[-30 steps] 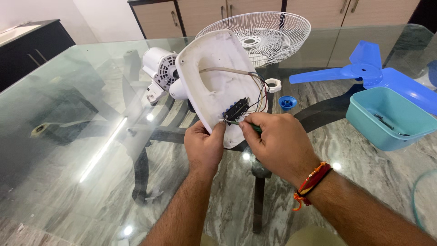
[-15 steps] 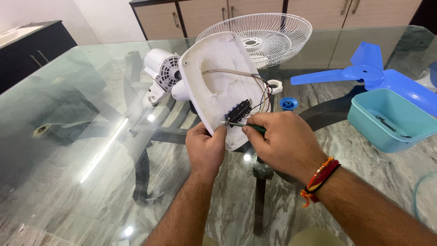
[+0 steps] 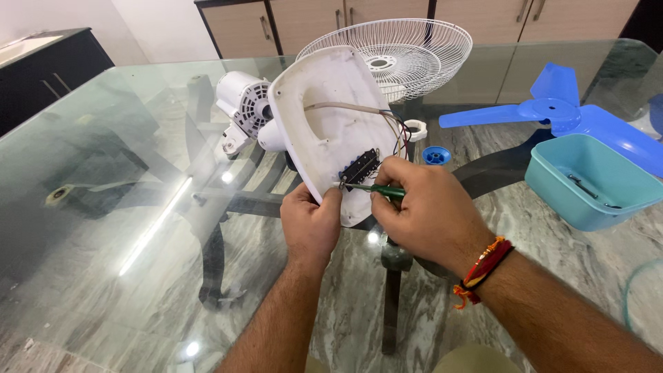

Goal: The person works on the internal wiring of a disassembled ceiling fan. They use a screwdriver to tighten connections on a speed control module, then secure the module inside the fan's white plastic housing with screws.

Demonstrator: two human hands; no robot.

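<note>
Resting on a glass table (image 3: 103, 228), the dismantled fan is spreading across the work area, and the largest hazard is the pane itself: any dropped part or hard downward push is risking a chip or crack. At 12 o'clock the wire guard (image 3: 394, 59) is lying flat; at 2 o'clock the blue blade (image 3: 552, 110) is sitting beside a teal tub (image 3: 587, 183). At centre, the white base cover (image 3: 331, 131) is standing tilted on its edge, underside facing the person, with the motor housing (image 3: 242, 107) just behind it at 10 o'clock. The left hand (image 3: 311, 224) is curling closed around the cover's lower rim, steadying it; should that grip loosen, the cover is likely toppling onto the glass. The right hand (image 3: 428, 211) is closing tightly around a green-handled screwdriver (image 3: 369, 188), its tip meeting the black switch block (image 3: 359, 168). A slip here is threatening the left thumb, which is lying just beside the tip, and the thin wires (image 3: 394, 131) running into the block, which could be nicked or pulled loose. The small blue cap (image 3: 435, 155) at 1 o'clock could roll away if nudged.
</note>
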